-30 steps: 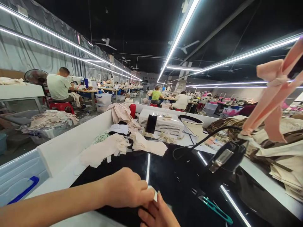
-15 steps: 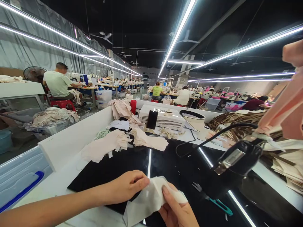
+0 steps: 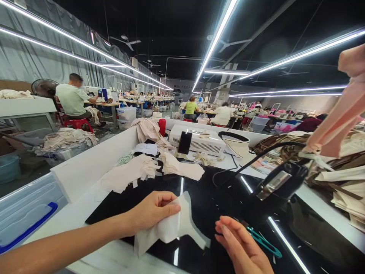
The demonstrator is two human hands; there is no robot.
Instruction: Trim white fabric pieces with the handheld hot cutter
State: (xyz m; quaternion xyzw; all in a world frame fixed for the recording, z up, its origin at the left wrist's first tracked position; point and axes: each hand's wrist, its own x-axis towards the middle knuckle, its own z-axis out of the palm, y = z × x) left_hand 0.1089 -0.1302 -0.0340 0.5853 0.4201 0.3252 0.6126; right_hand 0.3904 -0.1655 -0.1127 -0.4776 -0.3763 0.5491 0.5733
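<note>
L hand (image 3: 154, 211) pinches pale fabric (image 3: 186, 219) lower ctr, I can't tell grip of R hand (image 3: 243, 245) lower rt, so one-sided hold could twist it.

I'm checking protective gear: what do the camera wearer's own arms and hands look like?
The left hand and right hand wear no gloves, and no rings show. The left forearm is bare, with no sleeve, watch or bracelet in view. The right forearm is out of frame.
</note>
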